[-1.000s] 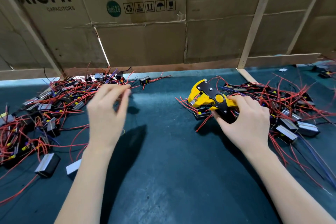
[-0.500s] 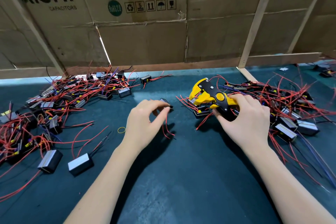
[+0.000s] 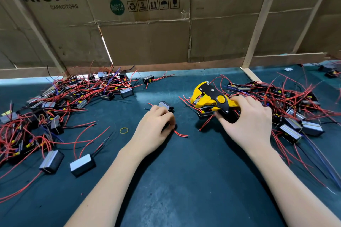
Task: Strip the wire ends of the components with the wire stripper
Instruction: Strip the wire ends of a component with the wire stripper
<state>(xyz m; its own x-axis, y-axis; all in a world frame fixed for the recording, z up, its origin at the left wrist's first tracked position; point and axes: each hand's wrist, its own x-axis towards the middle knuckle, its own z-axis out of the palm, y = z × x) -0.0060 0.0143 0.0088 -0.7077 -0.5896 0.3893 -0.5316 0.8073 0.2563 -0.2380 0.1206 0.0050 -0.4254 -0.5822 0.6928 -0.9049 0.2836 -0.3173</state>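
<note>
My left hand has swung in from the left pile and now rests mid-mat, curled round a small boxy part and its thin red wires. So a fresh piece is ready. My right hand grips the yellow-and-black plastic stripper just beside it.

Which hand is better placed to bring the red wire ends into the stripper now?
Left. The left hand already holds the small black component with red wires, while the right hand grips the yellow-and-black wire stripper.
</note>
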